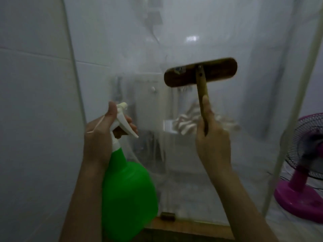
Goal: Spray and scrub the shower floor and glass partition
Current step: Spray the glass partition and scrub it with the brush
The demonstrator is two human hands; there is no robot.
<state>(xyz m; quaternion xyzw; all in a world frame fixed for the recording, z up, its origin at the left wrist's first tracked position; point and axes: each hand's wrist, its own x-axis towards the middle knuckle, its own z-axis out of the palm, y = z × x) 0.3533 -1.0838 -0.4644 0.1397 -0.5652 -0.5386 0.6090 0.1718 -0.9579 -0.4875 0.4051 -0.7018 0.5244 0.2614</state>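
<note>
The cloudy glass partition (192, 28) fills the middle of the view, wet and streaked. My left hand (99, 137) grips the neck of a green spray bottle (127, 194), fingers round its white trigger head (124, 119), nozzle facing the glass. My right hand (213, 142) holds the wooden handle of a scrub brush; its dark oblong brush head (201, 72) lies flat against the glass at mid height, tilted slightly. The shower floor is only dimly visible through the glass.
A white tiled wall (35, 102) runs along the left. A pink pedestal fan (304, 172) stands at the right beyond the partition's white frame (297, 102). Through the glass I see a white box and a striped cloth (187, 123). A wooden threshold (188, 227) lies below.
</note>
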